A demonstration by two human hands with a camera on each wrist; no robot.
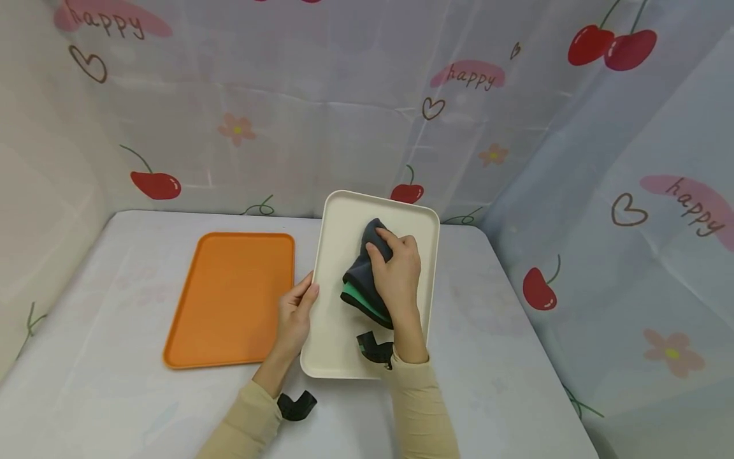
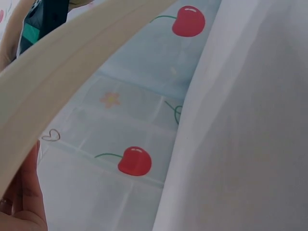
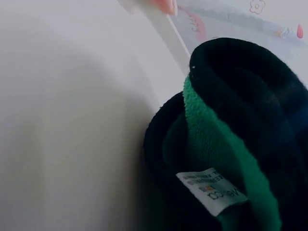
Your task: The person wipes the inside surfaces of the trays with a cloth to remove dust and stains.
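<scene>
We read "happy" on the backdrop (image 1: 344,146). We see the cream tray (image 1: 338,242), edge gripped by the left hand (image 1: 294,317); over its face, a grey-green cloth (image 1: 361,274) pinched in the right hand (image 1: 399,274); its white label (image 3: 211,190) we cannot fully read.

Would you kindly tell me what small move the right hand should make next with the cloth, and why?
Probably a short, gentle wipe across the cream tray: the right hand grips the folded cloth at its inner face, while the left hand holds the tray's left edge.
</scene>
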